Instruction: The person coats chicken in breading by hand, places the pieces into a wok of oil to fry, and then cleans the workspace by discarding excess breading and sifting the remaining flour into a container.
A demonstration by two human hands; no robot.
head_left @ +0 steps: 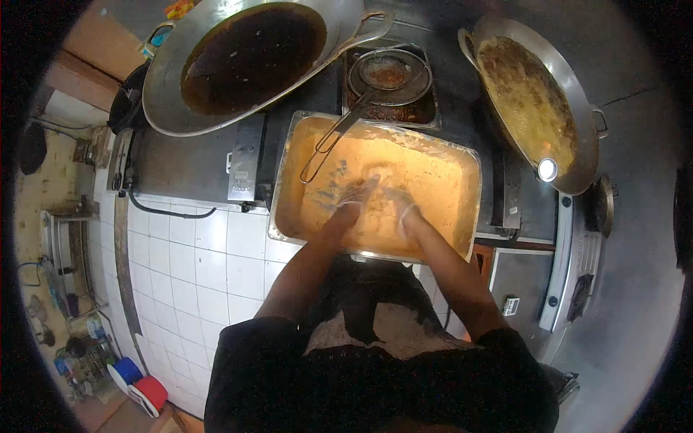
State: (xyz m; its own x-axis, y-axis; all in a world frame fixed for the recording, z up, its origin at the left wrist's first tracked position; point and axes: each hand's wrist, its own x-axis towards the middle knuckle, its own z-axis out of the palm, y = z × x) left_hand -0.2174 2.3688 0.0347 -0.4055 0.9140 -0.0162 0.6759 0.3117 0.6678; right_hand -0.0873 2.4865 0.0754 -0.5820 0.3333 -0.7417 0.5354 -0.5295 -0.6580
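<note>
Nearest the camera, a dark shirt (pixel 375 382) and a floured apron (pixel 375 325) are seen, and from them two bare forearms run up into a steel tray (pixel 283 180). The tray is filled with orange batter (pixel 426 173), thick and lumpy, paler where it is being worked. The left hand (pixel 354 198) and the right hand (pixel 399 206) are sunk side by side in the batter near the tray's front middle, almost touching, both covered by thin clear gloves smeared with the mix. The fingers are buried, so whether they are curled around anything or spread cannot be told. The worked patch lies directly under and just ahead of both hands, neither hand being clearly nearer. The tray's long axis runs left to right across the body.

A wire skimmer (pixel 390 72) is laid with its handle slanting down over the tray's back left corner and its basket resting over a small dark pan (pixel 426 108) behind. Further back left, a wide wok (pixel 166 79) of dark oil is seen; to the back right, a second wok (pixel 577 123) holds frothy yellow-brown oil. White tiles (pixel 195 267) cover the front below the counter on the left.
</note>
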